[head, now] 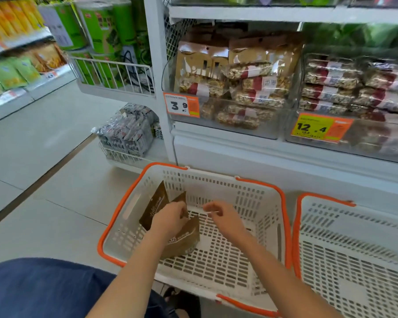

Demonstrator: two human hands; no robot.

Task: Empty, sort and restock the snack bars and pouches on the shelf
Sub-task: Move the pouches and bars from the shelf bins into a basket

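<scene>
Hands were down inside the near white basket (271, 216) with orange rim. The left hand (170, 218) gripped brown pouches (155, 207), fingers curled round them, at the basket's left side; another brown pouch (184, 239) lay just beneath. The right hand (221, 216) hovered beside it, fingers loosely bent and holding nothing. Snack bars (253, 90) sat stacked in the far clear shelf bin (227, 129). A second basket (354, 249) stood right.

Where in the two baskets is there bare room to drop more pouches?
The right basket shows only bare mesh. In the left basket, the floor right of the right hand, toward the right wall, is free. Its left side is crowded: brown pouches lean there, gripped by the left hand.
</scene>
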